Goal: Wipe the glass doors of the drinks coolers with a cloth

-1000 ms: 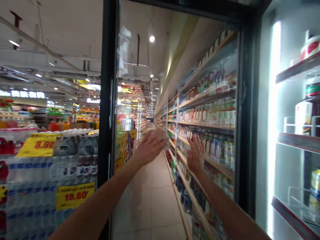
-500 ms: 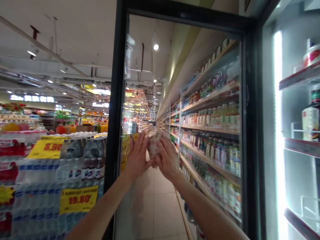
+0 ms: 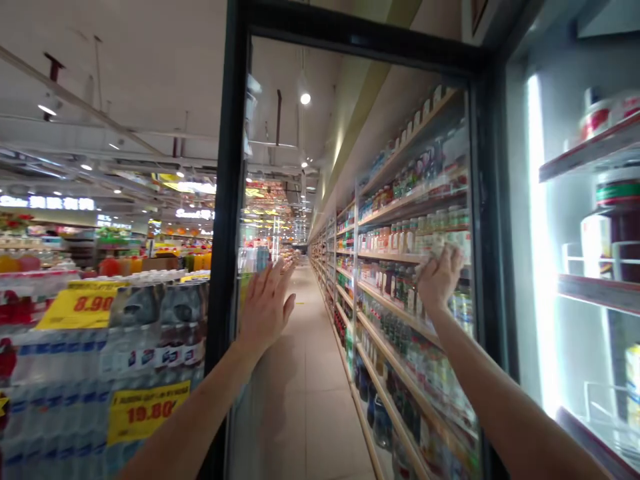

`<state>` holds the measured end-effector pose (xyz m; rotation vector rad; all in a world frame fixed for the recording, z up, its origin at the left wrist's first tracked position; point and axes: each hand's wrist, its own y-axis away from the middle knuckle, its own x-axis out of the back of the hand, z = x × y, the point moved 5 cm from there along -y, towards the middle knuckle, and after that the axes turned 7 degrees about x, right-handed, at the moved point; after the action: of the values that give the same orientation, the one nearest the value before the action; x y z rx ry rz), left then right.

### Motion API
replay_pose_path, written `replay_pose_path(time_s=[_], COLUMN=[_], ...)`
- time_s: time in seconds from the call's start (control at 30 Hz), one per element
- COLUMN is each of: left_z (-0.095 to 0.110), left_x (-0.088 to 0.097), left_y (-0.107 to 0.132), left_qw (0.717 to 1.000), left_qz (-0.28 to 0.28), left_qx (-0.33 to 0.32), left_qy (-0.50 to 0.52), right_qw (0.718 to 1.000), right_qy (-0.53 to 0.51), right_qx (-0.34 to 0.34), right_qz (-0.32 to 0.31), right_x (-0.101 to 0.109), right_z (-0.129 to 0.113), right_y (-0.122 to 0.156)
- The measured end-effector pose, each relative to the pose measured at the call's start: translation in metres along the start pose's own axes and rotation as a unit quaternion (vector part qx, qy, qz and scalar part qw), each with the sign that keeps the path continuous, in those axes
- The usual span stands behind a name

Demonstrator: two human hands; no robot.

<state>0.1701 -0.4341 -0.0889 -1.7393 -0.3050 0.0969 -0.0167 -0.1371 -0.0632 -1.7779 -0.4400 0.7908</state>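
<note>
A glass door with a black frame [image 3: 231, 200] stands open before me, and through its pane a long store aisle shows. My left hand [image 3: 265, 303] is up against the left part of the pane, fingers stretched out, holding nothing. Over on the right part of the pane, my right hand [image 3: 441, 280] presses a crumpled, pale cloth [image 3: 434, 245] to the glass. Most of that cloth is hidden behind the fingers, and its edges blend with the bottles seen through the door.
Right of the door is a lit cooler with shelves [image 3: 595, 293] and a dark bottle [image 3: 617, 227]. To the left stand stacked packs of bottled water [image 3: 55, 373] with yellow price signs [image 3: 147, 412]. Beyond the glass run wooden shelves [image 3: 395, 320] of bottles.
My right hand has moved right across the pane with the cloth, away from my left hand. The left hand stays near its place, now apart from the cloth. The view has shifted slightly right.
</note>
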Motion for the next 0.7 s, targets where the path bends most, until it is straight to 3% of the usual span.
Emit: replay_pose_path(time_s=[0.13, 0.2, 0.23, 0.3, 0.4, 0.47, 0.53, 0.6, 0.7], left_z=[0.011, 0.013, 0.013, 0.013, 0.013, 0.013, 0.013, 0.012, 0.01], left_x=[-0.008, -0.011, -0.012, -0.012, -0.012, -0.013, -0.014, -0.015, -0.016], left_y=[-0.015, -0.016, -0.016, -0.015, -0.014, -0.014, -0.015, -0.015, -0.015], left_qw=[0.999, 0.999, 0.999, 0.999, 0.999, 0.999, 0.999, 0.999, 0.999], left_qz=[0.023, 0.03, 0.03, 0.032, 0.037, 0.037, 0.036, 0.033, 0.025], left_qx=[0.023, 0.025, 0.023, 0.022, 0.024, 0.027, 0.025, 0.024, 0.024], left_qy=[0.01, 0.015, 0.017, 0.017, 0.017, 0.019, 0.02, 0.019, 0.02], right_qw=[0.98, 0.957, 0.952, 0.96, 0.996, 1.0, 0.997, 0.984, 0.935], right_qy=[-0.049, -0.059, -0.056, -0.034, 0.019, 0.021, -0.005, -0.031, -0.07], right_qx=[0.182, 0.26, 0.272, 0.241, 0.067, 0.021, 0.077, 0.169, 0.321], right_qz=[-0.06, -0.112, -0.13, -0.137, -0.055, -0.003, -0.002, -0.041, -0.132], right_x=[-0.019, -0.026, -0.026, -0.02, -0.002, 0.003, -0.003, -0.014, -0.023], right_z=[-0.091, -0.117, -0.114, -0.077, 0.007, 0.028, 0.002, -0.051, -0.118], right_y=[0.027, 0.037, 0.035, 0.021, -0.011, -0.018, -0.008, 0.014, 0.049])
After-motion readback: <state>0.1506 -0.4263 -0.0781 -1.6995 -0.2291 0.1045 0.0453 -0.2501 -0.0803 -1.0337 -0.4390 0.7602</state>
